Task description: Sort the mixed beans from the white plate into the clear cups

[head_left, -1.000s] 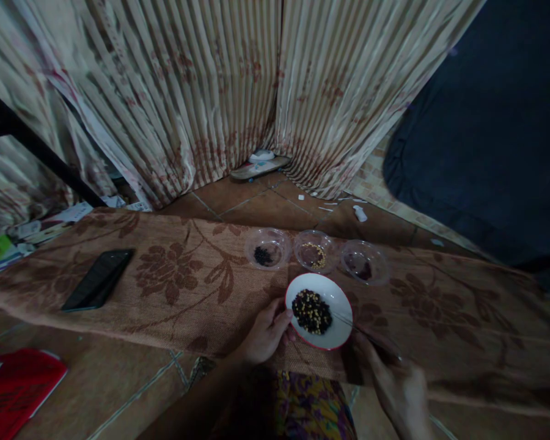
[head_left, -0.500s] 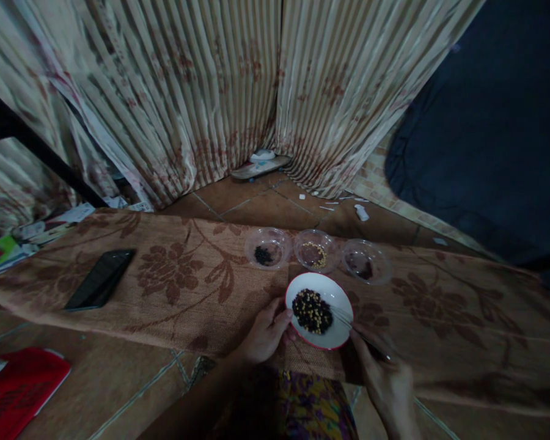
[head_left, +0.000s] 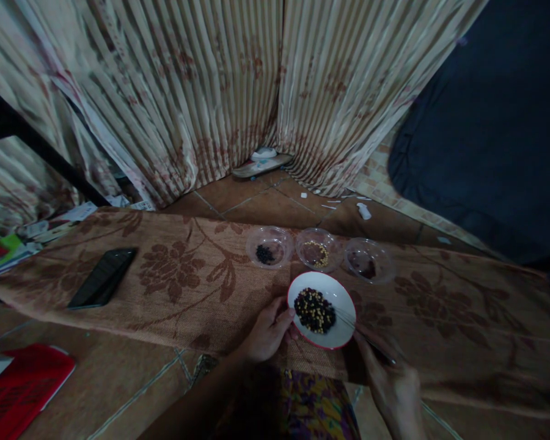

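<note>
My left hand [head_left: 268, 331] clamped on a red-rimmed bowl [head_left: 341, 296] of dark and yellow beans [head_left: 315, 310], my right hand [head_left: 393, 380] clasping a thin utensil [head_left: 379, 349] reaching inside, three clear bowls [head_left: 318, 236] just beyond

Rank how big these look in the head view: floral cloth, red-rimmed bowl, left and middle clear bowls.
1. Floral cloth
2. Red-rimmed bowl
3. Left clear bowl, middle clear bowl: too alike to rank.

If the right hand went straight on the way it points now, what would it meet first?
Probably the red rim of the white bowl; depth leaves unclear whether the right hand, holding a thin utensil, touches it now.
</note>
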A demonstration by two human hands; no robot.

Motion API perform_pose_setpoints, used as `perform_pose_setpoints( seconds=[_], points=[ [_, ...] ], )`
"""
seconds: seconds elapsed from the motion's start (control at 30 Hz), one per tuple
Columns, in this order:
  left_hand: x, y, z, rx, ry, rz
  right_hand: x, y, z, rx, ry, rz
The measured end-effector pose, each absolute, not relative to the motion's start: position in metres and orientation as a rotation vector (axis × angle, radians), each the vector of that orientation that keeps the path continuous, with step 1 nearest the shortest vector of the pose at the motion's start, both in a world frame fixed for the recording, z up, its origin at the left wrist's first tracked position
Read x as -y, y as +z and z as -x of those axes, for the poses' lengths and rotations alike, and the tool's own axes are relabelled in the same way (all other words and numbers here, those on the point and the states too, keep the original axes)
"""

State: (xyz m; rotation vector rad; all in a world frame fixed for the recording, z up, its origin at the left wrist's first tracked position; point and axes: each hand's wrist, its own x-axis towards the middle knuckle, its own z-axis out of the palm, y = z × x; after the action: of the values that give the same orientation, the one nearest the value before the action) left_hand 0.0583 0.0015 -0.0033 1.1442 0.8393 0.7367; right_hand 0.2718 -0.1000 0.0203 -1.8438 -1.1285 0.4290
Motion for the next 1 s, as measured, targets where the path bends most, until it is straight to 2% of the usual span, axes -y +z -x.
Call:
perform_pose_setpoints(
  seconds=[0.43, 0.63, 0.83, 1.0],
  points=[
    [-0.002, -0.005, -0.058, -0.851, 0.73, -1.144, 0.103, 0.014, -0.278, 1.253, 0.286, 1.731],
    [-0.002, -0.008, -0.059, -0.827, 0.741, -1.118, 0.092, 0.037, -0.27, 1.184, 0.309, 1.714],
    [0.0, -0.011, -0.061, -0.813, 0.762, -1.104, 0.023, 0.073, -0.235, 1.255, 0.357, 1.556],
    [0.0, -0.014, -0.063, -0.795, 0.796, -1.102, -0.049, 0.069, -0.199, 1.246, 0.562, 1.43]
  ],
)
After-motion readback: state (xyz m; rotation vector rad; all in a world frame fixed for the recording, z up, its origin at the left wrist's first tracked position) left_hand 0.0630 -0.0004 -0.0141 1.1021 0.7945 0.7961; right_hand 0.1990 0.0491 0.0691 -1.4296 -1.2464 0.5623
